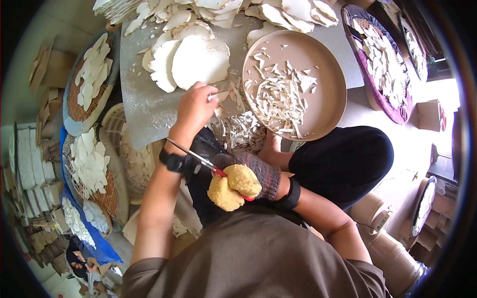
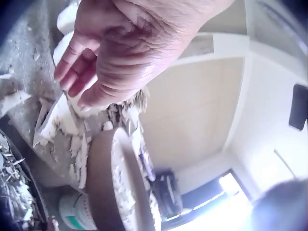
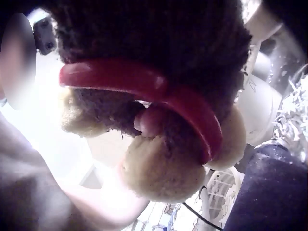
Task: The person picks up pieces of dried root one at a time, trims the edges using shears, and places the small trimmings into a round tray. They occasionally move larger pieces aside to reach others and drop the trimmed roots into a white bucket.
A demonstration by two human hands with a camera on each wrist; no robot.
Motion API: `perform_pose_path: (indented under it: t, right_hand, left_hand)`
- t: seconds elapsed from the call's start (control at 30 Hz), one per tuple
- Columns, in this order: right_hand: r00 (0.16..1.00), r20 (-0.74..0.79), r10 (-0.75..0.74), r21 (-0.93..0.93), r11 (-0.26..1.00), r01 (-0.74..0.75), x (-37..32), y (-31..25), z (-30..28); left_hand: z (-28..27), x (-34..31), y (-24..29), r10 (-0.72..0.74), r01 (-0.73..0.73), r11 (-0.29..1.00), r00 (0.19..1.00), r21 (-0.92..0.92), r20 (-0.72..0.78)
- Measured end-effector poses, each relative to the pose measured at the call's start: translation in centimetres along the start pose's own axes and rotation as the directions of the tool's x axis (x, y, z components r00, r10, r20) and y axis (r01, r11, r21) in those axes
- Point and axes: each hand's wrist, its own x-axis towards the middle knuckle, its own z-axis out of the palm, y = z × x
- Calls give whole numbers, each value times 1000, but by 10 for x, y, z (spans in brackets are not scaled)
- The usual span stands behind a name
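Note:
My bare left hand (image 1: 195, 110) is over the metal sheet, just below a large pale slice (image 1: 201, 60). In the left wrist view its fingers bend loosely, with a gap between them and the thumb (image 2: 89, 100); pale material shows behind. My right hand (image 1: 259, 174), in a knitted glove, grips scissors by their red handles (image 3: 115, 77). Yellow foam pads (image 1: 242, 180) are around the handles. The scissor blades (image 1: 191, 153) point toward my left wrist, and whether they are parted I cannot tell.
A round brown tray (image 1: 334, 82) with cut strips stands right of my left hand. More strips (image 1: 243, 131) lie below the sheet's edge. Slices are piled at the top of the metal sheet (image 1: 141, 109). Baskets of slices (image 1: 88, 161) stand at the left, others at the right.

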Motion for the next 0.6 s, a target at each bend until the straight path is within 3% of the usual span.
perform_pose_path:
  t: [0.07,0.17,0.2,0.27,0.3,0.37,0.4,0.43,0.5,0.57,0.6]
  right_hand:
    - [999,7,49,76,996,-49,-5,-5,-3]
    - [986,-4,165,151,975,-163,-11,-1,-4]
    - [987,-27,158,163,975,-151,-11,4,-4]
    - [988,-74,137,186,975,-121,-11,28,-4]
    - [968,-156,196,655,754,-47,-25,54,5]
    - [962,-218,165,465,884,-46,-25,118,13]
    - [970,-182,160,846,529,71,-27,139,13]
    - [977,-144,155,990,19,143,-29,160,13]
    - [953,-170,250,764,644,-32,-24,103,9]
    - [950,-178,258,372,911,-177,-20,96,5]
    - [948,-181,261,143,961,-238,-19,92,3]
  left_hand:
    - [7,8,3,36,-53,974,996,222,79]
    - [-3,17,1,13,-49,968,989,245,147]
    - [-7,17,-3,-105,101,994,984,41,140]
    - [-18,19,-13,-322,371,859,927,-354,191]
    - [-27,14,-10,-386,414,777,908,-474,161]
    - [-32,0,-6,-438,412,579,885,-703,157]
    - [-32,-8,-2,-462,392,458,872,-798,164]
    - [-28,-17,4,-482,362,365,862,-858,158]
    - [-17,-29,16,-514,323,342,850,-882,113]
    - [-4,-38,27,-498,290,409,865,-865,54]
    - [1,-42,30,-467,275,464,884,-842,32]
